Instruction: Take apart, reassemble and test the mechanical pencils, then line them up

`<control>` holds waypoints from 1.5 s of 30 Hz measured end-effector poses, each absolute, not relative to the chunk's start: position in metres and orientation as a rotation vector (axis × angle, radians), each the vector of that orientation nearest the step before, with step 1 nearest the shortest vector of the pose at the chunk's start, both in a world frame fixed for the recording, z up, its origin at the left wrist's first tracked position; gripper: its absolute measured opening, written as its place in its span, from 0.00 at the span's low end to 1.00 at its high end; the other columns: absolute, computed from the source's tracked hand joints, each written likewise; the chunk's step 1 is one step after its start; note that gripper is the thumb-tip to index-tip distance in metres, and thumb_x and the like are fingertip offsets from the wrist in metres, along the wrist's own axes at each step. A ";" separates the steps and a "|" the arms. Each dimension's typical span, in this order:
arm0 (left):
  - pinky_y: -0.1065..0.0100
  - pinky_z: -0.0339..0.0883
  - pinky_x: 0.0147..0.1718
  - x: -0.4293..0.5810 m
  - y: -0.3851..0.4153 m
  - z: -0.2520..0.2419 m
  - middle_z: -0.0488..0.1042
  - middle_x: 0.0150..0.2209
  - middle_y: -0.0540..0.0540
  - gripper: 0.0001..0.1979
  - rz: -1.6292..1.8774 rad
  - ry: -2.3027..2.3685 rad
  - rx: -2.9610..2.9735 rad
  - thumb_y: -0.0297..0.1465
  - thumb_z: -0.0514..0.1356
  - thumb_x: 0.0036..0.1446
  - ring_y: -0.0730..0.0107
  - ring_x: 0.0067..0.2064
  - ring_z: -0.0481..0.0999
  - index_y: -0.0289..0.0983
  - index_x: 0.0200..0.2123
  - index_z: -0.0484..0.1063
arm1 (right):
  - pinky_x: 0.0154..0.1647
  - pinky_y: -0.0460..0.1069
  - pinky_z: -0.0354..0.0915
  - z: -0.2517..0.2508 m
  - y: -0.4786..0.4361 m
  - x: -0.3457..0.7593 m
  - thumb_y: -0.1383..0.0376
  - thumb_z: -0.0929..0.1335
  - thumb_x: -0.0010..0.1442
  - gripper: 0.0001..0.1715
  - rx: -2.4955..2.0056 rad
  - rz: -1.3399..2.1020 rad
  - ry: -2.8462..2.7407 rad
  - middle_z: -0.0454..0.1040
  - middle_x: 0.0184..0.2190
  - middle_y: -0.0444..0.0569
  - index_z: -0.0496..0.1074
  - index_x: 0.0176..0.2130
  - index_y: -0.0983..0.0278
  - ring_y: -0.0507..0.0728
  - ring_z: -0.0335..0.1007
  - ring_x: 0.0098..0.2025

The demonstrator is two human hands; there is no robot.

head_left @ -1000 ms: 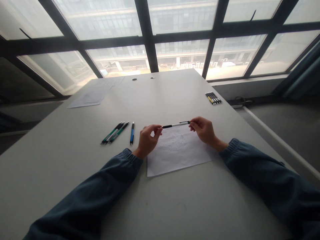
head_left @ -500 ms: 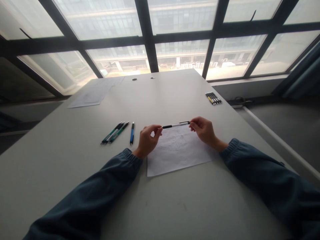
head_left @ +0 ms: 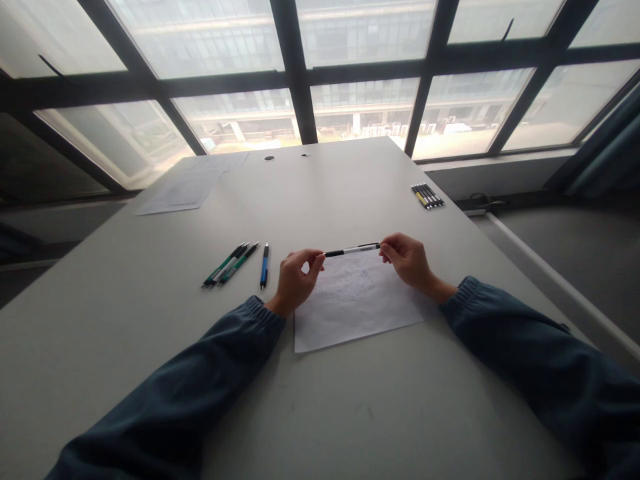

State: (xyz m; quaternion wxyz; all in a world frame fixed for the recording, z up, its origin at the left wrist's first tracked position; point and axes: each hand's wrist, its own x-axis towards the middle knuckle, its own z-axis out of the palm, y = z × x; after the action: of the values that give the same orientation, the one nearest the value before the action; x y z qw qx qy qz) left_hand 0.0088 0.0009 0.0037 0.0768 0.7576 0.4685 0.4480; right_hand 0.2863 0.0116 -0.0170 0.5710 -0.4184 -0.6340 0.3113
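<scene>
A white and black pen (head_left: 353,250) is held nearly level between my two hands, above the far edge of a sheet of paper (head_left: 360,320) with faint scribbles. My left hand (head_left: 299,277) pinches its dark tip end between thumb and fingers. At the clip end, the thumb and fingers of my right hand (head_left: 407,262) are closed on it. Left of my left hand lies a blue pen (head_left: 264,267). Beyond that is a small group of green, black and white pens (head_left: 230,267), side by side on the table.
The white table (head_left: 320,200) reaches to the windows. A row of several pens (head_left: 427,196), one yellow, lies near its right edge. More paper sheets (head_left: 180,190) rest at the far left. Two small round dark spots (head_left: 269,159) show at the far edge.
</scene>
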 end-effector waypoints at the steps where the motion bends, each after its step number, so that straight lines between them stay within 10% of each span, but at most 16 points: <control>1: 0.64 0.68 0.40 0.009 0.001 0.004 0.79 0.24 0.52 0.09 1.343 1.405 2.269 0.36 0.60 0.64 0.70 0.28 0.75 0.38 0.36 0.78 | 0.27 0.47 0.67 -0.017 0.012 0.286 0.54 0.72 0.62 0.15 -0.980 0.731 -1.488 0.76 0.26 0.45 0.74 0.34 0.63 0.51 0.71 0.25; 45: 0.64 0.69 0.40 0.008 0.000 0.004 0.79 0.24 0.51 0.11 1.297 1.418 2.236 0.37 0.59 0.64 0.69 0.28 0.75 0.39 0.33 0.77 | 0.26 0.47 0.65 -0.016 0.011 0.287 0.51 0.70 0.63 0.18 -0.996 0.745 -1.520 0.75 0.25 0.45 0.73 0.34 0.64 0.51 0.69 0.24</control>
State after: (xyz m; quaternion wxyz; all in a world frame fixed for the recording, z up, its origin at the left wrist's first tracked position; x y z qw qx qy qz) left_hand 0.0079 -0.0003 0.0041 0.0963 0.7549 0.4787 0.4378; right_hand 0.2868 0.0110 -0.0164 0.5552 -0.4219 -0.6435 0.3155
